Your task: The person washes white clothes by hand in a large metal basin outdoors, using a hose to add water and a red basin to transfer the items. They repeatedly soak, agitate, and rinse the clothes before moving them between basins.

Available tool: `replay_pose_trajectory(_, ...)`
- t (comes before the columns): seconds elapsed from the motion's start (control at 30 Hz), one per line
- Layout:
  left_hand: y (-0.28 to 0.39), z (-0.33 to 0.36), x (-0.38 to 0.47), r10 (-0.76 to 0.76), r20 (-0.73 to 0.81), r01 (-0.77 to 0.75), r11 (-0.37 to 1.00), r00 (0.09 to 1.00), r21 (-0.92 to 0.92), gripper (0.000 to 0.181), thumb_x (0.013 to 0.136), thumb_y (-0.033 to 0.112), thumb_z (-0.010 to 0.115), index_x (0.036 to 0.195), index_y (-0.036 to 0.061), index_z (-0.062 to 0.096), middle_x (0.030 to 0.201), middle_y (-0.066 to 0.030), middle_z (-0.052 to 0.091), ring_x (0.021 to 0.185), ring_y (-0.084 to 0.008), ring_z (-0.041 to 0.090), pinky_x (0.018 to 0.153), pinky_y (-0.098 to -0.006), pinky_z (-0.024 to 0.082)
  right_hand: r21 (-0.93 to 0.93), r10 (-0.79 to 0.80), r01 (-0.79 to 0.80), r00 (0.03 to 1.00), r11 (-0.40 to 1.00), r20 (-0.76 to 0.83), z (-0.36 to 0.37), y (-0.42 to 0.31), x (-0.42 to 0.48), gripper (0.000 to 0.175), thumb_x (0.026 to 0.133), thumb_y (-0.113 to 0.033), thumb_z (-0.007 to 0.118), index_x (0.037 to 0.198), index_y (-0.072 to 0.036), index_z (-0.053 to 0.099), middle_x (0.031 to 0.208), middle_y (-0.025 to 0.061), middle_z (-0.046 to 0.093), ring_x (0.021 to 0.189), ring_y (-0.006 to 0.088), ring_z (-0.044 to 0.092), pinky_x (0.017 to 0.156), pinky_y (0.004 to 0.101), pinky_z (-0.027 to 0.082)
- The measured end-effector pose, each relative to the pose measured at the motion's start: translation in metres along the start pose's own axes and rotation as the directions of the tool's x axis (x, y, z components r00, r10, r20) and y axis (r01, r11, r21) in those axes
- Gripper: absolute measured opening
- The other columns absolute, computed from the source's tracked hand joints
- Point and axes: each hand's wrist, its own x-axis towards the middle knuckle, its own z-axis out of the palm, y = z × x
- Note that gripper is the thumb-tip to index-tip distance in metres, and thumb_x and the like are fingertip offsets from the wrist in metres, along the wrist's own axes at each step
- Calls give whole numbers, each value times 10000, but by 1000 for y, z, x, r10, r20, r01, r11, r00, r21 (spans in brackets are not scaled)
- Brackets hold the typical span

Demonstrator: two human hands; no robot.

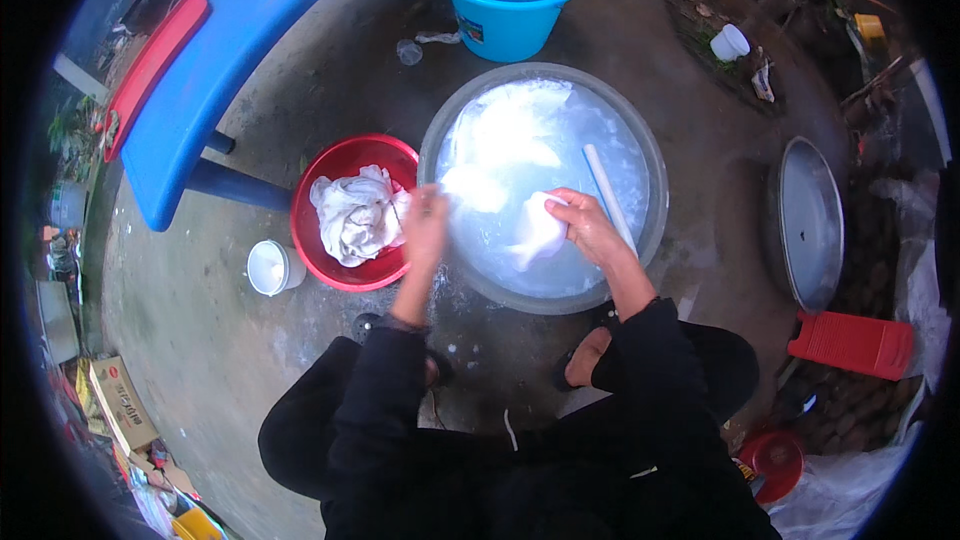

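Note:
My right hand (589, 221) grips a small white cloth (541, 229), held over the large round grey basin (525, 305). My left hand (425, 229) is blurred by motion between that basin and a red plastic basin (352, 285); its fingers are not clear, and I see nothing in it. A crumpled white fabric (358, 214) with some dark marks lies in the red basin. Cloudy water (480, 247) fills much of the grey basin, and glare whitens its far left part. A pale rod or stick (609, 199) rests in the basin just beyond my right hand.
A tall blue tub (510, 34) stands behind the grey basin. A small white bucket (274, 270) is left of the red one. At the upper left is a blue table (225, 22). A metal pan (812, 225) and a red washboard-like plastic piece (851, 345) are on the right.

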Motion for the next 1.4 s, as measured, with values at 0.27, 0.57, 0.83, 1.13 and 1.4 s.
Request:
replay_pose_trajectory(0.27,35,95,-47,-57,218,115,958,974,-261,409,881,356,607,1128,31,580,1140,-162,590,987,-239,605,831,-395,484,430,187,-88,963,899,-193,17,2,-12,410,937,-355,548,1193,-36,570,1056,75,620,986,188,586,835,360,498)
replay_pose_trajectory(0.57,19,83,-40,217,300,-343,809,929,477,320,933,336,461,1034,108,662,973,-196,654,899,-373,623,797,-441,491,589,72,-49,997,807,-16,18,61,8,239,970,-231,525,1129,-53,512,1040,65,577,944,173,580,825,323,500)
replay_pose_trajectory(0.83,-7,49,-14,336,213,-395,700,917,596,388,846,253,589,1190,74,605,1152,-261,580,1157,-385,511,952,-430,419,330,-45,83,991,940,-123,-13,25,-3,308,895,-43,568,1189,-28,480,1065,152,584,1000,213,568,882,336,469)
replay_pose_trajectory(1.13,34,68,-12,-228,633,455,863,739,-221,345,898,166,625,1203,28,542,1128,-85,608,1065,-156,567,895,-331,468,-40,-207,206,978,978,-8,-16,24,3,371,873,-161,643,1207,-36,540,1116,75,596,1032,156,549,899,282,429)
replay_pose_trajectory(1.4,4,48,-8,-185,495,451,741,849,-497,318,922,198,603,1179,46,494,1108,-71,607,993,-187,603,871,-336,491,-5,-210,211,971,977,-115,-6,49,3,206,878,-184,636,995,-38,550,931,40,608,890,110,550,837,268,421)
